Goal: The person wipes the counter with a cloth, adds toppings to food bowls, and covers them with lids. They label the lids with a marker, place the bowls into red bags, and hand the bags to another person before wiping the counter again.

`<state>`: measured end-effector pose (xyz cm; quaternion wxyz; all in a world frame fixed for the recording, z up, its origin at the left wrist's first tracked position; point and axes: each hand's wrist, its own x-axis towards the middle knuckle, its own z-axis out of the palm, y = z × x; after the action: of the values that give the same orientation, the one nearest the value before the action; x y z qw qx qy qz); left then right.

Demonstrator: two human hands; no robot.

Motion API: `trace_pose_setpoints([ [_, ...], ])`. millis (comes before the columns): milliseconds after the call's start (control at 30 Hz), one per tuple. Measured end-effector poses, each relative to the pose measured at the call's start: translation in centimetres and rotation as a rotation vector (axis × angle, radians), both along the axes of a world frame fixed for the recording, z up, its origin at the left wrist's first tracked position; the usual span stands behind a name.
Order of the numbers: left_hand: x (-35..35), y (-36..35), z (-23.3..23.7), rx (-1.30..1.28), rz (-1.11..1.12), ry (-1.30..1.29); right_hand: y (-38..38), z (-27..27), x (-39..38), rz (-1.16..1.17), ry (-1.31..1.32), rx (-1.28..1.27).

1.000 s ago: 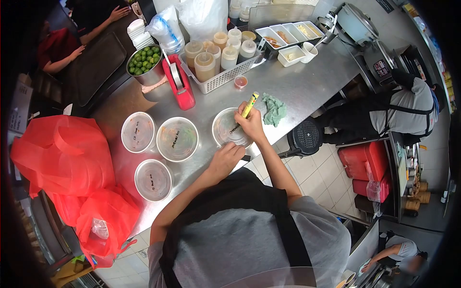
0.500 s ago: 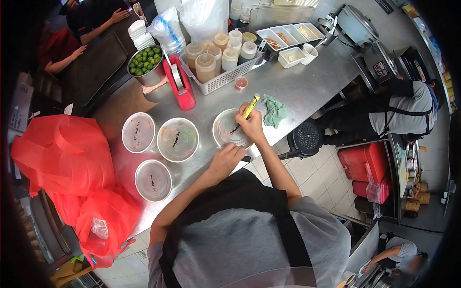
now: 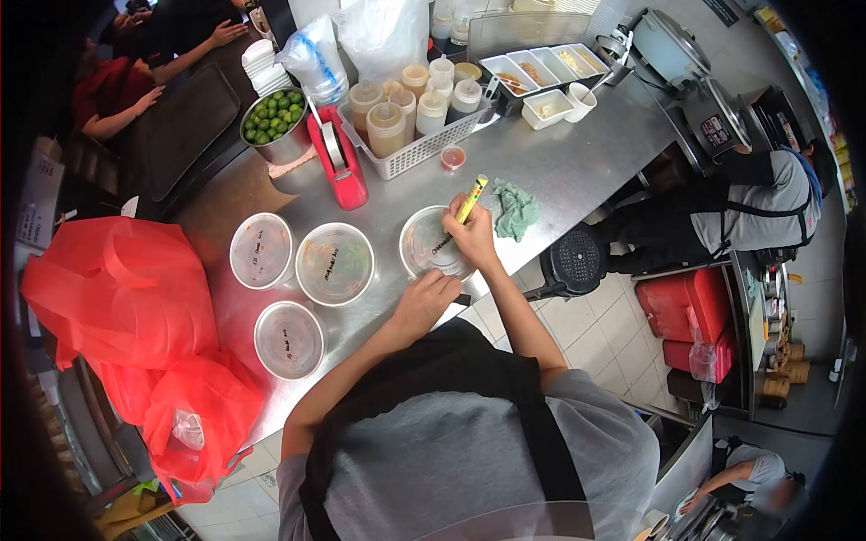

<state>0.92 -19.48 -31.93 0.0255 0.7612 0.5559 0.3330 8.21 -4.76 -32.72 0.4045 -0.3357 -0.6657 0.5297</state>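
My right hand is closed around a yellow marker, its lower end hidden by the fingers. Under it is a round tub with a clear lid, which bears dark handwriting beside my fingers. My left hand is curled at the near edge of that lid, fingers bent together. A small black object shows beside this hand; whether it is held cannot be made out. To the left stand three more lidded tubs with writing on them: one at the back, a larger one and a near one.
A green cloth lies right of the tub. Behind are a red tape dispenser, a basket of sauce bottles, a small sauce cup and a pot of limes. Red bags fill the left. Co-workers stand right and upper left.
Both my hands and the marker stay almost in the same place at the lid. At the upper left and right, other people have shifted slightly.
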Motion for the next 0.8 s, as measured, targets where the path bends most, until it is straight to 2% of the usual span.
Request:
trace_pose_setpoints([
  [67,0.0,0.0,0.1,-0.009,-0.003,0.004,0.4,-0.1,-0.1,0.012,0.143,-0.107],
  [367,0.1,0.0,0.3,-0.001,0.010,0.015,1.2,-0.6,0.3,0.015,-0.036,0.047],
  [567,0.0,0.1,0.2,0.019,-0.006,0.003,1.0,-0.1,0.4,0.007,-0.100,0.043],
  [800,0.1,0.0,0.0,0.007,0.001,0.000,0.7,0.6,0.4,-0.034,-0.088,0.081],
])
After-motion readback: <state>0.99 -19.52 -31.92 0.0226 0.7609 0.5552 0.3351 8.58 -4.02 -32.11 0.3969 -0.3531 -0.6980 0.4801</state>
